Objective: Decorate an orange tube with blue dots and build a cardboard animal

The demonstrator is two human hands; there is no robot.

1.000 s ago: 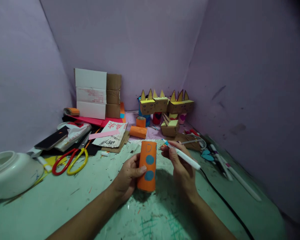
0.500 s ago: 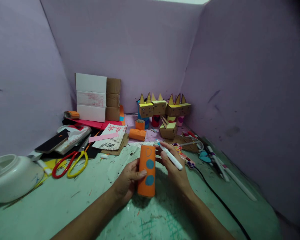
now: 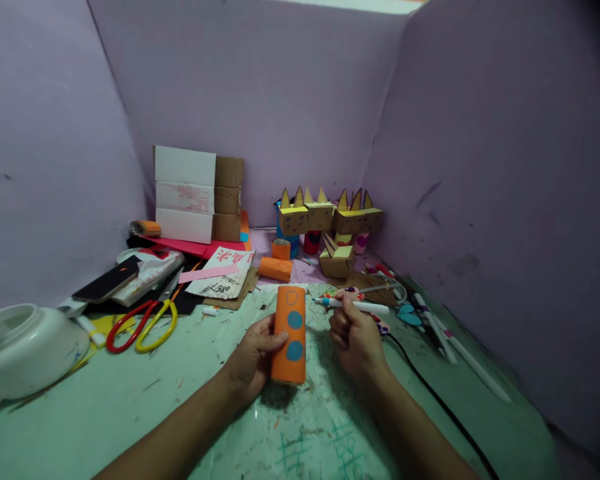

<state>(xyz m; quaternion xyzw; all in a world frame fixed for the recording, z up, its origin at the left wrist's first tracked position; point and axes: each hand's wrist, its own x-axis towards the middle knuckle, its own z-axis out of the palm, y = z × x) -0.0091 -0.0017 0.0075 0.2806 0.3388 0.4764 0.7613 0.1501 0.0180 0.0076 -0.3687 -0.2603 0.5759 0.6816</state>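
My left hand (image 3: 256,350) is closed round an orange paper-covered tube (image 3: 289,370), held upright just above the table. Two filled blue circles show on the tube's front, with a drawn outline of a third shape near its top. To the right of the tube, my right hand (image 3: 355,337) grips a white marker (image 3: 377,308) between thumb and fingers. The marker lies almost level, its blue tip pointing left towards the tube but apart from it.
Scissors (image 3: 156,337) with red and yellow handles and a white pot (image 3: 35,350) are at left. Orange tubes (image 3: 275,269) and horned cardboard heads (image 3: 320,217) stand at the back. Several markers (image 3: 433,327) and a black cable (image 3: 430,390) lie at right.
My right hand has drawn away from the tube and turned the marker from slanted to nearly level, its fingers now curled in. The tube has shifted slightly left and up.
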